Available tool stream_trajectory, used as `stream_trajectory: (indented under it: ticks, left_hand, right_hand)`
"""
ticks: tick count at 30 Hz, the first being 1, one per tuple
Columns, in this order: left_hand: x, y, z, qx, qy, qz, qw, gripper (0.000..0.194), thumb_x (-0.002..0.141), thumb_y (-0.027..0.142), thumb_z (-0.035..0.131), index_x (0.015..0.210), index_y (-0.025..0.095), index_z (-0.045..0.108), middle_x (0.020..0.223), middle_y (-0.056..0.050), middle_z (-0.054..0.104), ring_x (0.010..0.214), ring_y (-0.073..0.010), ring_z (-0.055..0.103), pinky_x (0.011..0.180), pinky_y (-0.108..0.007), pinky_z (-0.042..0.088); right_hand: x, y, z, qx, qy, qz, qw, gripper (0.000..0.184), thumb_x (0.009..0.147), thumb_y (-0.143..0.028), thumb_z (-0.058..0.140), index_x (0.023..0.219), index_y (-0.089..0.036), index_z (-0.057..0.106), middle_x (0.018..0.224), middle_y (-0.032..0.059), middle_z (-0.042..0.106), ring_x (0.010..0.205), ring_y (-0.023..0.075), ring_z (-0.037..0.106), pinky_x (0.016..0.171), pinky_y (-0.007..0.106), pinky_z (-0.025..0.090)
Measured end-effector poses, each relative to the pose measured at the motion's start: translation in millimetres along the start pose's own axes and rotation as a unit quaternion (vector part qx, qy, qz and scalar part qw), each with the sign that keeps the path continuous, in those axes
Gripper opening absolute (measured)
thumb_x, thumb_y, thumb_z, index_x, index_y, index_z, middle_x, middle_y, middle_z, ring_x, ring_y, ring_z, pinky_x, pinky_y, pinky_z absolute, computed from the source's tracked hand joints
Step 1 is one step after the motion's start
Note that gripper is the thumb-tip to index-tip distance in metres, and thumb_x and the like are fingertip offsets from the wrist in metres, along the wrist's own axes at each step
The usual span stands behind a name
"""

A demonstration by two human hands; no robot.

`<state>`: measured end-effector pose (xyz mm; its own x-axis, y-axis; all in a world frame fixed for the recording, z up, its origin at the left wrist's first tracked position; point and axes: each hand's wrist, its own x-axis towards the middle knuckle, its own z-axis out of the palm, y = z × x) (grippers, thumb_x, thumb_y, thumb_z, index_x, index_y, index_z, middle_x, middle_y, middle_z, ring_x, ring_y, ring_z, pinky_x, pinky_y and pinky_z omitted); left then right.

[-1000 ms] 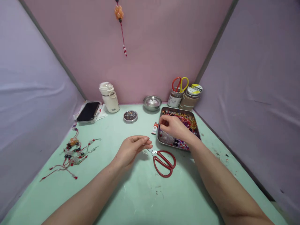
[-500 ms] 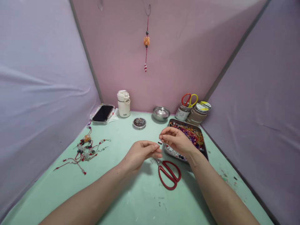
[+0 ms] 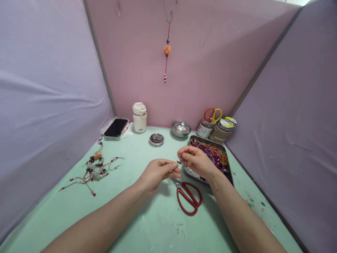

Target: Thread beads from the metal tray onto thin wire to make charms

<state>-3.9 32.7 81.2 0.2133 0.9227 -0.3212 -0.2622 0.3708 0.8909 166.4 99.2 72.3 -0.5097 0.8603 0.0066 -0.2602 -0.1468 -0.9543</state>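
"Are the fingers wide?"
"No, the left hand and right hand both pinch narrow. I can't tell on what."
"Where's the bead tray?"
"Close by the right hand, the nearer one. Red-handled scissors slant below, handles our way."

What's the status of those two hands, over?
Left hand: thumb against finger, hold unclear. Right hand: fingers pinched by bead tray, hold unclear. Scissors lying close, nearer the person.
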Motion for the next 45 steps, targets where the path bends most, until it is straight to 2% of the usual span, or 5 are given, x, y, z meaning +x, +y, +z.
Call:
stream_trajectory:
  ticks: [13,21,32,37,45]
  left_hand:
    - [-0.4,0.2,0.7,-0.002,0.001,-0.003,1.0,0.025,0.069,0.036,0.075,0.078,0.014,0.068,0.082,-0.007,0.072,0.072,-0.0175,0.069,0.083,-0.031,0.047]
    - [-0.8,0.1,0.8,-0.009,-0.004,-0.004,1.0,0.026,0.068,0.036,0.075,0.08,0.013,0.068,0.082,-0.008,0.072,0.071,-0.0171,0.069,0.082,-0.031,0.047]
    - [-0.6,-1.1,1.4,-0.006,-0.004,-0.002,1.0,0.022,0.071,0.034,0.073,0.079,0.014,0.068,0.083,-0.007,0.072,0.07,-0.0161,0.069,0.081,-0.029,0.047]
    - [-2.0,1.8,1.7,0.006,0.004,-0.003,1.0,0.021,0.072,0.034,0.072,0.078,0.014,0.067,0.082,-0.007,0.071,0.07,-0.0164,0.069,0.081,-0.029,0.047]
    - [-0.7,0.0,0.3,0.035,0.013,-0.002,0.999,0.025,0.071,0.037,0.072,0.079,0.014,0.067,0.082,-0.007,0.072,0.071,-0.0178,0.069,0.081,-0.03,0.048]
  right_hand:
    - [-0.1,0.0,-0.2,-0.006,0.004,-0.002,1.0,0.018,0.064,-0.03,0.078,0.076,-0.019,0.069,0.069,-0.0007,0.06,0.061,0.0095,0.05,0.058,0.024,0.039]
    - [1.1,3.6,0.2,-0.012,0.006,0.004,1.0,0.018,0.065,-0.031,0.078,0.076,-0.019,0.07,0.072,0.0,0.061,0.064,0.01,0.052,0.063,0.026,0.042]
    - [0.1,3.2,1.3,-0.022,0.0,0.0,1.0,0.015,0.066,-0.029,0.076,0.076,-0.019,0.071,0.071,-0.0003,0.06,0.063,0.0103,0.051,0.062,0.025,0.04]
    - [0.2,3.5,-0.2,-0.06,-0.004,-0.013,0.998,0.012,0.07,-0.029,0.074,0.079,-0.021,0.071,0.069,-0.0013,0.06,0.062,0.0095,0.049,0.06,0.024,0.037]
    - [-3.7,0.0,0.6,-0.16,-0.008,-0.013,0.987,0.015,0.075,-0.032,0.069,0.083,-0.02,0.069,0.074,-0.0001,0.061,0.066,0.0109,0.049,0.063,0.025,0.038]
